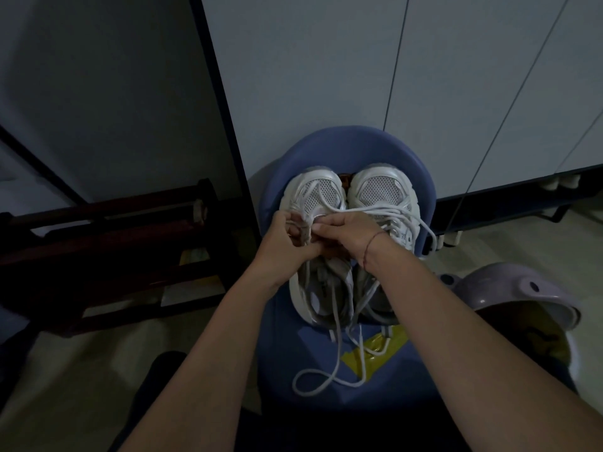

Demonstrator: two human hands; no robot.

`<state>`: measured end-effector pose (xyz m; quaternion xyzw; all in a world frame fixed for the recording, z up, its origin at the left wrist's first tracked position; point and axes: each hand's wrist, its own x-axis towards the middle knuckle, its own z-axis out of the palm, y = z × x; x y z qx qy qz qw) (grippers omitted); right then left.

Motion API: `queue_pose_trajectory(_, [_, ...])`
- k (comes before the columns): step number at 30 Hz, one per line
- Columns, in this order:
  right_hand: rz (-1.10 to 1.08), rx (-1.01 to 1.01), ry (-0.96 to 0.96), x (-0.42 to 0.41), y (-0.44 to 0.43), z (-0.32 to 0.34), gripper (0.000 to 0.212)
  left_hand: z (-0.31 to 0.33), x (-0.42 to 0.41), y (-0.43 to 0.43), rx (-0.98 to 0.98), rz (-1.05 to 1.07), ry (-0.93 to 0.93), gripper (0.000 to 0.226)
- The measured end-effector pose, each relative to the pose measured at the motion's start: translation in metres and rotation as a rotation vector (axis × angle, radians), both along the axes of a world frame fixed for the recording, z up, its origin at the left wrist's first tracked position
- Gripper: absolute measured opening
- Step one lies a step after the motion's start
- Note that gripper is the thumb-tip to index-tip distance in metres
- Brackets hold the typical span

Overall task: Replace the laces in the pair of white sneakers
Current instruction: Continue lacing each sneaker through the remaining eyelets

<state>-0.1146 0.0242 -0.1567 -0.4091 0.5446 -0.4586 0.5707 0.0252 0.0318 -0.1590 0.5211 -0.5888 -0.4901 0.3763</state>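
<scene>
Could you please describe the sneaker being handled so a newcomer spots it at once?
On the blue chair against the grey cabinet sit two white sneakers. This sneaker is nearer the dark wooden rack; unlike its neighbour, the left hand and right hand grip it.

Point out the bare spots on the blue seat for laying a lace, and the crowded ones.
Bare: the strip of blue seat between the left-hand sneaker and the seat's left edge; the blue band beyond both toes. Crowded: near the front, loose laces over yellow tape.

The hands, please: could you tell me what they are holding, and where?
Both the left hand and right hand pinch the white lace by the left-side sneaker's front eyelets.
</scene>
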Motion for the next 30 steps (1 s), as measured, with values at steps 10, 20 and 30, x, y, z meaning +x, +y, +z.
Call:
queue_pose_trajectory(10, [-0.002,-0.074,0.178,0.01,0.003,0.0,0.01,-0.007,0.008,-0.004,-0.061,0.111,0.056,0.038])
queue_pose_trajectory(20, [0.141,-0.258,0.923,0.005,0.018,0.018,0.014,-0.009,0.0,0.001,-0.224,0.245,-0.018,0.027])
queue_pose_trajectory(30, [0.875,0.052,1.061,-0.001,0.106,0.021,0.016,-0.012,0.0,-0.005,-0.149,0.257,0.062,0.028])
